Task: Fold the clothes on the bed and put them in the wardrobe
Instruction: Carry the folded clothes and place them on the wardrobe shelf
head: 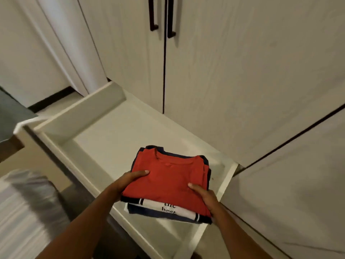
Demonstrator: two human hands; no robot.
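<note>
A stack of folded clothes hangs over the pulled-out wardrobe drawer [104, 139]. On top lies a red t-shirt [168, 180]; below it show a white garment with black lettering [168, 209] and dark navy pieces [149, 214]. My left hand [130, 181] grips the stack's left side, thumb on the red cloth. My right hand [203, 198] grips the right side, thumb on top as well. The fingers of both hands are hidden under the pile. Whether the stack touches the drawer bottom I cannot tell.
White wardrobe doors [233, 71] with two dark vertical handles [161, 15] stand shut behind the drawer. The drawer's inside left of the stack is bare white. A grey-white blurred bed edge [28, 202] lies at the lower left, floor beside it.
</note>
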